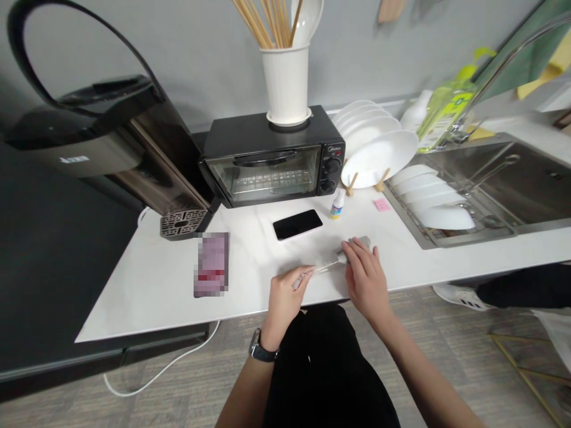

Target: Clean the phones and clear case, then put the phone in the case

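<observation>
My left hand (288, 292), with a watch on its wrist, pinches one end of a thin pale stick-like item (325, 267) near the counter's front edge. The item's other end reaches a grey cloth-like thing (366, 241) under my right hand (364, 274). The fingers of my right hand are closed together over that grey thing, hiding most of it. Behind my hands a black-screened phone (297, 224) lies on the white counter (250, 261). A small white bottle (338, 204) with a blue and yellow label stands right of the phone.
A pixelated purple item (213, 264) lies on the left, by a black drink machine (182, 223). Behind are a toaster oven (272, 172) and white plates (379, 157). A pink note (382, 204) and a sink (526, 184) with bowls are on the right; a person's shoe (461, 297) shows below.
</observation>
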The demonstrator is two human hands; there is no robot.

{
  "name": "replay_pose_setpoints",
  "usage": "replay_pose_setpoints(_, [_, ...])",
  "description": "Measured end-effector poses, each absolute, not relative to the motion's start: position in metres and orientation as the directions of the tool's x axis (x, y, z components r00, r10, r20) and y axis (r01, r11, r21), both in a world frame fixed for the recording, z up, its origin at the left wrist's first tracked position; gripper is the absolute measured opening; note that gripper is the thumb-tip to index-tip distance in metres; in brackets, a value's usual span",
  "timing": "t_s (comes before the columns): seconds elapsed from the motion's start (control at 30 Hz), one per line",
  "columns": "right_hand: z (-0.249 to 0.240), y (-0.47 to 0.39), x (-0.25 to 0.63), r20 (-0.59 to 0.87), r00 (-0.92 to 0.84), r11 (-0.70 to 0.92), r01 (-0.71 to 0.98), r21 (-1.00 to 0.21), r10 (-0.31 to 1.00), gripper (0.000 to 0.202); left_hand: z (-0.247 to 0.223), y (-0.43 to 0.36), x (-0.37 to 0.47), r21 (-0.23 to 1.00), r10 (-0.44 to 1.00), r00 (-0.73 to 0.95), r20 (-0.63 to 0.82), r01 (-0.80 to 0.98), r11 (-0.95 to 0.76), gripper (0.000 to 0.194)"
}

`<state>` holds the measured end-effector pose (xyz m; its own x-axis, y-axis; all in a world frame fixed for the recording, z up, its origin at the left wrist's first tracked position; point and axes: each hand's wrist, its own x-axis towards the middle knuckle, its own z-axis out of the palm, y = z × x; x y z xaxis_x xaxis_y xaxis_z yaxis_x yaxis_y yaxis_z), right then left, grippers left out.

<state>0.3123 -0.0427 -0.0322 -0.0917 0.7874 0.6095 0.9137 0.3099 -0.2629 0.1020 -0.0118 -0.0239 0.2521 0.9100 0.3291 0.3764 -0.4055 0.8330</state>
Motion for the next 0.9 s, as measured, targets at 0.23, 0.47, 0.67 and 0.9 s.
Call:
replay_pose_setpoints(0.23, [-0.033,-0.059,0.248,0.56,-0.388,0.577,0.791,-0.206,0.732,0.071,-0.029,-0.014,0.097,0.719,0.901,0.248,0.356,0.544,-0.434,0.031])
replay_pose_setpoints(0.47, [-0.037,-0.05,0.296,0.656,-0.025,0.305,0.898,-0.317,0.754,0.068,-0.025,-0.014,0.102,0.784,0.869,0.294,0.398,0.383,-0.489,0.018])
replay_pose_setpoints(0.67, [-0.031,-0.049,0.271,0.781,-0.112,0.534,0.788,-0.307,0.614,0.068,-0.017,-0.019,0.097,0.851,0.879,-0.01,0.477,0.252,-0.46,0.003])
replay_pose_setpoints(0.9, [-0.019,-0.035,0.274,0.579,0.216,0.382,0.566,-0.73,0.786,0.037,0.002,-0.01,0.117,0.805,0.822,0.121,0.557,0.163,-0.57,0.011])
